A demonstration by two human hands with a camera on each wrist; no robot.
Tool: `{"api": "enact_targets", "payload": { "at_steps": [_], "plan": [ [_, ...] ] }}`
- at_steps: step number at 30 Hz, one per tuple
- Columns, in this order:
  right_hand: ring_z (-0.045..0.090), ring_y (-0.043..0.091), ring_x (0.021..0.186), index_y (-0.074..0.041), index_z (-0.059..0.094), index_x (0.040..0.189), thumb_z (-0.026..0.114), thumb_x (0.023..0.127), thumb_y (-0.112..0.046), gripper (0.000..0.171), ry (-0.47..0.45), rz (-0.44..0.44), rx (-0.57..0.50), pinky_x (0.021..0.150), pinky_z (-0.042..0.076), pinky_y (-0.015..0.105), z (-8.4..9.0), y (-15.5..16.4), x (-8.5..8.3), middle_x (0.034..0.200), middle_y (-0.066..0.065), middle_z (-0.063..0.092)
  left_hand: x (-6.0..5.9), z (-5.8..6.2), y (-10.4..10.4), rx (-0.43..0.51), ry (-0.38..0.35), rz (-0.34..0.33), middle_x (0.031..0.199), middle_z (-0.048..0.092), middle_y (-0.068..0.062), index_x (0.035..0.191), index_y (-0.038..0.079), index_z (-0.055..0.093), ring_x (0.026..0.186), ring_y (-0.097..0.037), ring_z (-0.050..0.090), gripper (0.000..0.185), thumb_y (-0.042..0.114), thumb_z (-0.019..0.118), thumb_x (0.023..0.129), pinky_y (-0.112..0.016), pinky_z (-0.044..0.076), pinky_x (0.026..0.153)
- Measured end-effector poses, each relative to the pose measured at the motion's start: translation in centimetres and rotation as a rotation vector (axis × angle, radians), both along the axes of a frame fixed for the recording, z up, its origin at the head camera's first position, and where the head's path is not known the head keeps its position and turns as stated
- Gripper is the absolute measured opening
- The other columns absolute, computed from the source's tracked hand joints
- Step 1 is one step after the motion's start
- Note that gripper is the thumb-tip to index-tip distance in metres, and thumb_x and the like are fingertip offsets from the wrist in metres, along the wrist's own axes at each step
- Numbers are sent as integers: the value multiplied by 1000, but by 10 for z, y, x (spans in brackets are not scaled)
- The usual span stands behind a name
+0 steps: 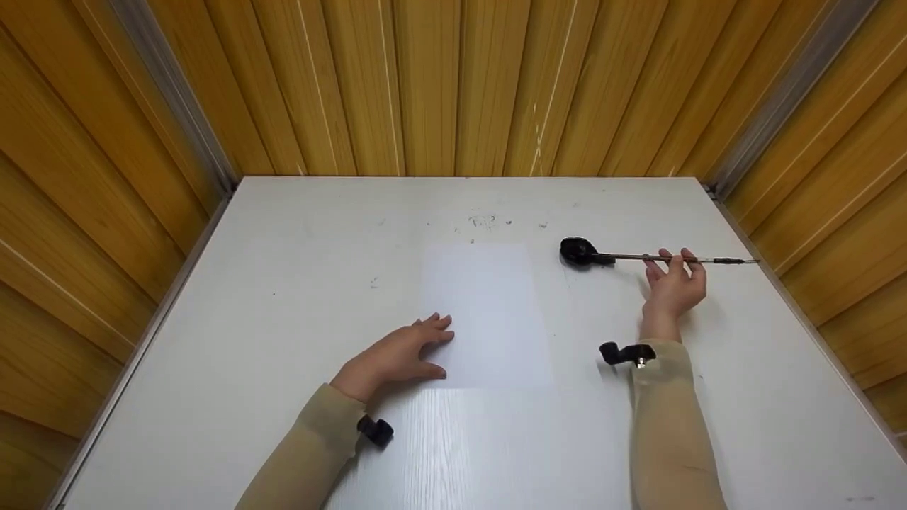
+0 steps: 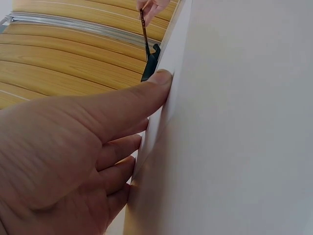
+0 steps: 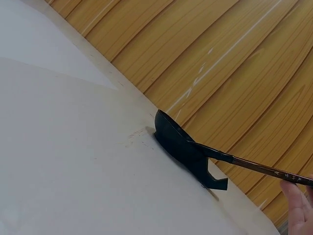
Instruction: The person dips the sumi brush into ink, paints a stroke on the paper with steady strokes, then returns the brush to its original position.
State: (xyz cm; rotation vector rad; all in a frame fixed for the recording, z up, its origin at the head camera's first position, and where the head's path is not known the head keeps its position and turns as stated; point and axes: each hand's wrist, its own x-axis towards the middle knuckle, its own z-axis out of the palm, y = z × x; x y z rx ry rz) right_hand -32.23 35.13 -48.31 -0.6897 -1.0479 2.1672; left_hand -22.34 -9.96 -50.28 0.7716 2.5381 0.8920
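Observation:
A brown-handled writing brush [image 1: 631, 256] is pinched in my right hand [image 1: 677, 287], at the right of the table. Its head end reaches into a black ink dish [image 1: 577, 253]; the bristles are hidden by the dish wall in the right wrist view, where small marks show on the brush handle [image 3: 264, 170]. A white sheet of paper [image 1: 489, 319] lies flat in the middle. On its left edge my left hand [image 1: 397, 354] rests with fingers and thumb spread; in the left wrist view the left hand [image 2: 63, 142] holds nothing.
The white table [image 1: 297, 241] carries faint dark smudges [image 1: 483, 222] behind the paper. Wood-patterned panels [image 1: 425, 85] rise at the back and both sides. A small black device [image 1: 627, 353] sits on the right wrist, another black device [image 1: 375, 431] on the left.

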Motion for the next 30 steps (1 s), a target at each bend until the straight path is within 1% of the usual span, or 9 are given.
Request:
{"api": "enact_targets", "payload": {
  "at_steps": [5,9,15,18,22,24,28,30],
  "plan": [
    [76,26,78,-12,62,115,53,106,-9,13,2,15,-7,67,64,27,1,1,1,96,9,71,0,0,0,-1,2,3,169,31,-1,151,8,52,160,-30,21,68,23,79,91,-48,22,131],
    [77,27,77,-12,62,113,52,106,-8,13,22,20,-18,65,64,28,1,0,1,93,9,73,0,0,0,4,3,4,169,32,-1,151,9,52,160,-29,21,68,23,79,91,-48,22,131],
    [78,26,78,-12,62,114,50,107,-9,14,48,28,8,64,63,28,0,-1,1,93,10,72,1,1,-1,15,2,2,169,32,-2,151,9,52,160,-27,22,68,23,80,91,-47,22,131],
    [78,26,76,-12,61,113,49,107,-7,14,62,31,11,61,61,27,-1,-2,0,90,10,72,1,1,-1,17,3,1,169,33,-1,151,8,52,160,-25,22,67,23,80,91,-45,22,132],
    [77,28,73,-11,62,111,50,106,-5,14,80,25,-17,57,60,28,1,-1,0,88,11,73,1,2,-1,15,3,-2,169,32,-1,151,8,52,160,-27,22,68,23,79,91,-46,21,132],
    [77,28,75,-11,62,112,51,106,-6,13,78,25,-24,58,61,28,3,-1,0,89,12,73,1,2,0,15,2,-1,169,32,-2,151,8,52,160,-28,22,68,23,79,91,-47,22,131],
    [77,29,79,-9,62,115,53,106,-8,13,85,26,-13,60,62,28,7,-2,1,91,12,73,1,2,0,14,1,0,169,32,-2,151,8,52,160,-30,22,68,23,80,91,-48,22,131],
    [78,28,79,-8,62,116,55,106,-8,13,94,25,27,61,62,27,9,-3,2,91,11,74,1,2,0,14,0,1,169,32,-1,151,9,52,160,-29,22,68,24,80,91,-48,22,131]
  ]
}}
